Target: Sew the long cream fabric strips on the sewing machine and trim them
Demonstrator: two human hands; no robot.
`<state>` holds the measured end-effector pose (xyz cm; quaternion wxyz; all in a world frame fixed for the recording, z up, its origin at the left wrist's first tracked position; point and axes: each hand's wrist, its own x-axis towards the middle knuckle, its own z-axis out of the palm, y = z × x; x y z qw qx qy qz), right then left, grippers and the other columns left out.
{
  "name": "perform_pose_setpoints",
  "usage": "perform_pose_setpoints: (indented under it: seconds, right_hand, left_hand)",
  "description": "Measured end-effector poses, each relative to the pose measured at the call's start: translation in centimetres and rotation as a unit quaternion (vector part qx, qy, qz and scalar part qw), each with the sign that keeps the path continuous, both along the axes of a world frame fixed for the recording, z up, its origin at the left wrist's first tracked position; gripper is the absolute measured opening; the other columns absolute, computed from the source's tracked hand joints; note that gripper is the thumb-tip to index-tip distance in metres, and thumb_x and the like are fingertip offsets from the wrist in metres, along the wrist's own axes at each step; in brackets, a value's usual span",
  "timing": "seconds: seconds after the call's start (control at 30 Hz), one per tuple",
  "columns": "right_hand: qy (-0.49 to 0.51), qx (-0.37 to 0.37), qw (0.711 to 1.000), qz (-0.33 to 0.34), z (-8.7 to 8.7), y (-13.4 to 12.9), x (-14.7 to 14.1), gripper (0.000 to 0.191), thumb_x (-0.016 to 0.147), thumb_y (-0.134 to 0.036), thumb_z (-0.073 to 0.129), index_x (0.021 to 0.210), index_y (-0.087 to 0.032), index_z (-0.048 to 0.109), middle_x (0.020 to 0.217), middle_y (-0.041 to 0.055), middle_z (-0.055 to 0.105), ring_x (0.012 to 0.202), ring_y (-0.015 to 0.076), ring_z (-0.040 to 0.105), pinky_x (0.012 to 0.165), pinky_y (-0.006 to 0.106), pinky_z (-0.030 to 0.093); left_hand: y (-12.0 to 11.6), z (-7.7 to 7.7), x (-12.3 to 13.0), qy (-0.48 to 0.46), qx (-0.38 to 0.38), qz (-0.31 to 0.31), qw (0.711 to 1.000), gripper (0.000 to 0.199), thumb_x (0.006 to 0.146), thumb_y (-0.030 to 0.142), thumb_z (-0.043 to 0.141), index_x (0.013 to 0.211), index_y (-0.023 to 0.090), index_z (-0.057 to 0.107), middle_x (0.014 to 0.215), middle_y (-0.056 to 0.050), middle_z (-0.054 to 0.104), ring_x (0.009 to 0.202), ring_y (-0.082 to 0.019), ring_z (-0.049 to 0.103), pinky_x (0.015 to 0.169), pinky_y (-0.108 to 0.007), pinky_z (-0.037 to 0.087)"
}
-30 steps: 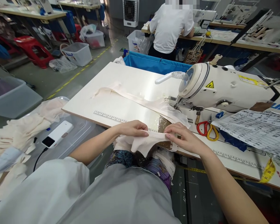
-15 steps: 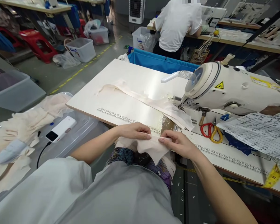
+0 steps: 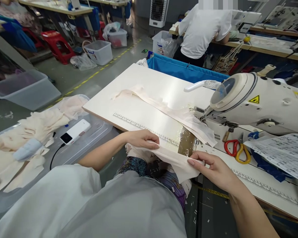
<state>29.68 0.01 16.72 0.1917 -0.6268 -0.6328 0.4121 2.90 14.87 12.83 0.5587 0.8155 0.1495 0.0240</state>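
A pale pink cloth piece (image 3: 173, 159) is stretched over my lap at the table's front edge. My left hand (image 3: 144, 138) pinches its left part between thumb and fingers. Its right end is gripped by my right hand (image 3: 210, 165), lower and farther right. Another long pale cloth strip (image 3: 161, 107) lies on the white table (image 3: 139, 77), its right end beneath the sewing machine (image 3: 248, 96) near the needle. Printed ruler marks (image 3: 146, 129) run along the table's front part.
Red- and yellow-handled scissors (image 3: 237, 151) and written papers (image 3: 283, 153) lie at the right. A plastic lid (image 3: 96, 140) at the left bears heaped cloth (image 3: 44, 122) and a white device (image 3: 75, 132). Behind the blue cloth bin (image 3: 186, 69) sits a person (image 3: 205, 31).
My right hand has moved right and down, away from my left hand, and the cloth between them is spread longer. The view has shifted, so the surroundings appear farther right.
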Motion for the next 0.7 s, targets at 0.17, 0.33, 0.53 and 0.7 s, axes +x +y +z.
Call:
perform_pose_setpoints:
  seconds: [0.17, 0.33, 0.53, 0.7]
  right_hand:
    - [-0.026, 0.008, 0.999, -0.029, 0.0, -1.6, 0.4, 0.049, 0.084, -0.071, 0.054, 0.070, -0.024, 0.062, 0.076, 0.0057, 0.060, 0.073, 0.0222, 0.055, 0.048, 0.026, 0.038]
    - [-0.016, -0.007, 0.999, -0.049, -1.1, -3.0, 1.3, 0.044, 0.082, -0.069, 0.056, 0.075, -0.027, 0.067, 0.082, 0.0063, 0.063, 0.074, 0.0243, 0.060, 0.047, 0.027, 0.043]
    - [0.007, 0.017, 0.996, -0.082, -2.4, -3.9, 0.8, 0.045, 0.085, -0.067, 0.054, 0.071, -0.026, 0.065, 0.076, 0.0057, 0.063, 0.071, 0.0241, 0.060, 0.054, 0.028, 0.048]
    - [-0.006, -0.006, 0.999, -0.052, -3.2, -4.6, 1.0, 0.046, 0.086, -0.067, 0.054, 0.072, -0.025, 0.065, 0.075, 0.0046, 0.061, 0.069, 0.0220, 0.058, 0.053, 0.027, 0.046]
  left_hand:
    - [-0.3, 0.2, -0.4, -0.030, 0.016, 0.024, 0.999, 0.034, 0.089, 0.049, 0.059, 0.085, 0.016, 0.069, 0.076, -0.004, 0.066, 0.065, -0.013, 0.053, 0.060, -0.023, 0.036]
    - [-0.5, 0.0, -1.3, -0.053, 0.017, 0.028, 0.998, 0.034, 0.091, 0.049, 0.058, 0.089, 0.017, 0.071, 0.073, -0.004, 0.067, 0.058, -0.012, 0.051, 0.055, -0.023, 0.035]
    - [-1.0, -0.9, -1.7, -0.079, 0.055, 0.064, 0.993, 0.034, 0.093, 0.049, 0.055, 0.089, 0.018, 0.069, 0.067, -0.003, 0.064, 0.056, -0.011, 0.049, 0.056, -0.023, 0.034]
    - [-1.2, -1.4, -2.1, -0.080, 0.034, 0.135, 0.987, 0.037, 0.090, 0.053, 0.056, 0.090, 0.017, 0.066, 0.064, -0.001, 0.058, 0.060, -0.011, 0.048, 0.058, -0.023, 0.034]
